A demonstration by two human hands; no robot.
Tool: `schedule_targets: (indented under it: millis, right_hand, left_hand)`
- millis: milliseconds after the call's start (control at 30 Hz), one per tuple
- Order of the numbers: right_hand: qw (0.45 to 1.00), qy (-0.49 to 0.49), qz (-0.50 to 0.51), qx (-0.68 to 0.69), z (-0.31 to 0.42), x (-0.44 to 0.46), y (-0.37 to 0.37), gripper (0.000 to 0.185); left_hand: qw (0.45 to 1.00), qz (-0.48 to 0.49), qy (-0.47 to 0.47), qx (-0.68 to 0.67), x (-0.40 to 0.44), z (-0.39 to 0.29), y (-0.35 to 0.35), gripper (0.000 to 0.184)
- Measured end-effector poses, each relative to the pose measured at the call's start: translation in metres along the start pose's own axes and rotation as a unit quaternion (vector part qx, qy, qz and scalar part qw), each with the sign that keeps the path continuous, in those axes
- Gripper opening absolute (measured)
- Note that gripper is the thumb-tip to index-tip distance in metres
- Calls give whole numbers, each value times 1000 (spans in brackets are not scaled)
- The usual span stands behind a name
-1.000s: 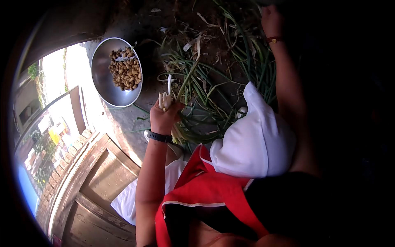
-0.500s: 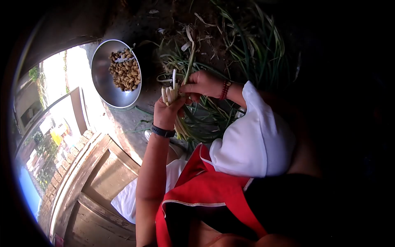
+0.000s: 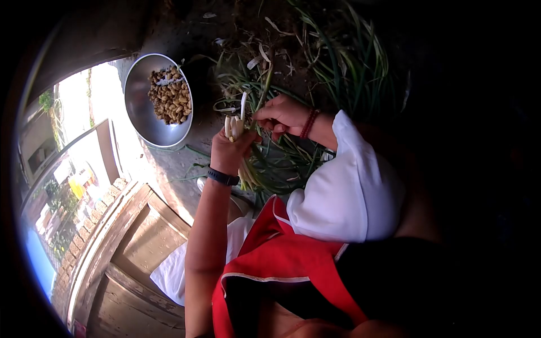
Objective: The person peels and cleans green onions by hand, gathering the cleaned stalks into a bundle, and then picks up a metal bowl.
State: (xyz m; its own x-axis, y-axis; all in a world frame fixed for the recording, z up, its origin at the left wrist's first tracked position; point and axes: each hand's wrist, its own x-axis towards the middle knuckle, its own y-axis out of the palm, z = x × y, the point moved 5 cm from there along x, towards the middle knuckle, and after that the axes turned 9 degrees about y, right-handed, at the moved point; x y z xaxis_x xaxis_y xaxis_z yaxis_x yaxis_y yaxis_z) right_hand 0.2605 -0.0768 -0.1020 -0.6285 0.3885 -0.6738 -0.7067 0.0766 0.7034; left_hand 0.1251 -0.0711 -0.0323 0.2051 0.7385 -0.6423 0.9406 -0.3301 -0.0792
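Observation:
My left hand [image 3: 227, 153], with a dark band at the wrist, is closed around a bunch of green onions [image 3: 234, 127]. Their white ends stick up above the fist, one taller than the others, and pale green lengths come out below it. Just to the right, my right hand [image 3: 285, 116], with a red bead bracelet, has its thumb and fingers pinched at a green onion stalk [image 3: 265, 92]. This stalk points up and away, with dry pale skin near its far end. The fingertips partly hide where it is gripped.
A metal bowl [image 3: 134, 107] with peanuts in their shells [image 3: 171, 98] stands on the ground at the upper left. Loose green onion leaves [image 3: 360, 62] and dry peelings [image 3: 280, 28] lie beyond my hands. A wooden door panel [image 3: 141, 242] is at the lower left.
My right hand has shifted slightly right, a little apart from the left hand, and the stalk at its fingers has moved right too. The bunch has tilted slightly to the right.

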Motion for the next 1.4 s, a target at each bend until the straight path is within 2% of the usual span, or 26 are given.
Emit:
schedule_targets:
  millis: [33,133,267,333,400,600,633,733,800,833,933,1000,1067,1100,1133,1167,1267,1300,1400]
  right_hand:
    - [999,20,1,44,-1,0,-3,18]
    - [979,-10,-29,203,11,11,-35,13]
    - [934,-169,-109,294,52,-4,-83,9]
    - [896,-280,-115,326,86,-20,-115,10]
    - [893,-341,-89,279,115,-37,-146,14]
    - [850,-387,-137,331,146,-30,-218,7]
    - [855,-388,-108,327,150,-22,-247,11]
    - [785,-513,-89,336,162,-56,-304,16]
    - [781,-551,-86,281,163,-84,-378,20]
    - [776,-554,-70,293,162,-98,-340,22]
    - [865,-425,-113,241,143,-96,-182,26]
    - [926,-331,-169,69,107,-74,-124,29]
    - [975,-183,-122,-28,69,-46,-77,35]
    - [981,-123,-121,-92,55,-42,-52,39]
    - [985,-84,-92,-116,42,-35,-37,34]
    - [990,-78,-87,-74,33,-26,-28,30]
    - [984,-136,-110,-35,27,-6,-28,25]
    - [983,-147,-103,-26,28,-5,-28,20]
    - [981,-172,-85,-37,28,-5,-19,20]
  left_hand:
    - [1000,-1,1,11,0,2,0,5]
    - [1000,-8,1,14,-1,2,-1,3]
    - [1000,2,7,0,-3,2,-5,2]
    - [1000,9,8,12,-5,0,-3,3]
    - [999,21,15,20,-8,-10,0,3]
    - [996,50,65,33,-7,-45,21,5]
    - [996,50,71,34,-7,-48,22,5]
    - [996,37,48,62,-16,-42,14,5]
    - [996,31,32,71,-20,-36,6,4]
    - [997,33,27,65,-22,-33,2,4]
    - [998,16,34,56,-15,-25,2,4]
    - [998,-2,39,52,-11,-26,3,5]
    - [998,-23,44,43,-10,-30,2,6]
    - [997,-21,39,56,-10,-30,1,7]
    - [997,-18,33,69,-10,-28,1,8]
    - [996,-13,25,82,-11,-27,2,9]
    - [987,17,96,125,-9,-20,13,14]
    - [987,32,44,151,-9,-16,12,14]
    - [997,-23,-2,77,-6,-10,10,14]
